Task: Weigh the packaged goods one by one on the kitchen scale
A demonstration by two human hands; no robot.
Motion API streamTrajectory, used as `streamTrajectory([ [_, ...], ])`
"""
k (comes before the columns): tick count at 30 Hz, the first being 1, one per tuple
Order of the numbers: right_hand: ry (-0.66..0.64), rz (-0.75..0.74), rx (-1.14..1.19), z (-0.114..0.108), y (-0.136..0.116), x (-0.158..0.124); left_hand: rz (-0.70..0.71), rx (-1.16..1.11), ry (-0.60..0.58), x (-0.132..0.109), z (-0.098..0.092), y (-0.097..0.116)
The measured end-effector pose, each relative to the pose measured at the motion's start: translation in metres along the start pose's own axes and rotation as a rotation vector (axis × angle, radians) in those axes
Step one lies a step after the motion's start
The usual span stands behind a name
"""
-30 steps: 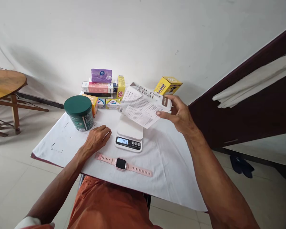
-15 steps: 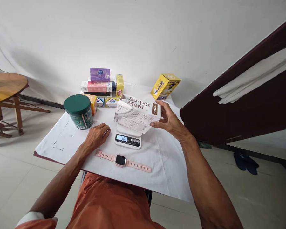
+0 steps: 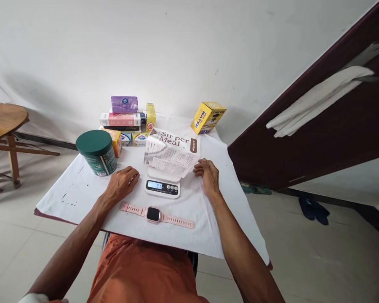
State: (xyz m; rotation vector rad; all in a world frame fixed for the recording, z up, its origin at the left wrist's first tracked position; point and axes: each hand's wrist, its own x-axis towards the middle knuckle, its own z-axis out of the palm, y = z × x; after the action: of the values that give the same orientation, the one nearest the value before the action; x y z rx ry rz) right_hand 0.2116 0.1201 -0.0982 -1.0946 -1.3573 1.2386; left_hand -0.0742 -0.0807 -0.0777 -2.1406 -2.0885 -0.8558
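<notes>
A white box printed "Su-per Meal" [image 3: 173, 141] rests tilted on a small white kitchen scale [image 3: 162, 188], whose lit display seems to read 91. Just off the box's lower right edge, my right hand [image 3: 209, 174] has its fingers loosely apart and holds nothing. On the cloth left of the scale rests my left hand [image 3: 122, 184], fingers curled together with nothing visible in them. Between my forearms, a pink smartwatch [image 3: 153, 214] lies with its strap stretched out. A tub with a dark green lid [image 3: 96, 153] stands beyond my left hand.
Behind the tub are stacked boxes [image 3: 121, 120] topped by a purple tissue pack [image 3: 124, 104], with small cartons [image 3: 140, 139] in front. A yellow box [image 3: 207, 118] stands at the back right. White cloth [image 3: 91, 200] covers the table against the wall; a wooden table [image 3: 6, 120] is left.
My right hand has come off the box and moved down, nearer the cloth. The scale's reading has dropped from about 363 to about 91. My left hand stays in place.
</notes>
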Motion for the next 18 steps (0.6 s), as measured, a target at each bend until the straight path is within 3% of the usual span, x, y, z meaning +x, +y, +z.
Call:
streamTrajectory([
  [5, -0.088, 0.041, 0.045, -0.008, -0.010, 0.003, -0.003, -0.010, -0.011, 0.000, 0.001, -0.002],
  [12, -0.549, -0.120, -0.170, -0.004, -0.063, -0.003, 0.015, 0.005, -0.021, 0.000, 0.004, -0.003],
  [18, -0.566, -0.103, -0.210, 0.012, -0.074, 0.000, 0.008, 0.010, -0.010, 0.000, 0.002, -0.002],
])
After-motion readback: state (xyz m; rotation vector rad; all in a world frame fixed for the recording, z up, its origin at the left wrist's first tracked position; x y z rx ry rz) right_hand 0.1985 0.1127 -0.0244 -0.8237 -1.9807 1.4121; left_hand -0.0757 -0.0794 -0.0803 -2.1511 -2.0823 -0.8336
